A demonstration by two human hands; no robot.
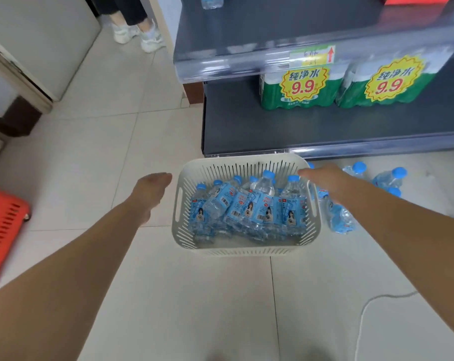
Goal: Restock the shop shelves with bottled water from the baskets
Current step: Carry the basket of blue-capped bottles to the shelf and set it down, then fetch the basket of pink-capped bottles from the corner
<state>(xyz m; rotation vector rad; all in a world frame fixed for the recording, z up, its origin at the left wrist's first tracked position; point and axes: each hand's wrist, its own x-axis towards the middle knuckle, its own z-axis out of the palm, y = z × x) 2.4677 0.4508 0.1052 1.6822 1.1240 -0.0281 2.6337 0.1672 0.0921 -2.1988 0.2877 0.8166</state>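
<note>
A white slotted basket (246, 250) stands on the tiled floor in front of the grey shop shelves (311, 126). It holds several small water bottles (249, 204) with blue caps and blue labels. My left hand (150, 188) hovers just left of the basket, fingers loosely extended, holding nothing. My right hand (322, 178) reaches over the basket's right rim, fingertips near a bottle cap, with nothing gripped. One bottle (211, 1) stands on the upper shelf (272, 27).
More loose bottles (387, 178) lie on the floor right of the basket. Green multipacks (301, 92) with 9.9 price tags sit on the lower shelf. A red basket (2, 227) is at the left. Another person's feet (140, 35) stand at the back. A white cable (364, 313) crosses the floor.
</note>
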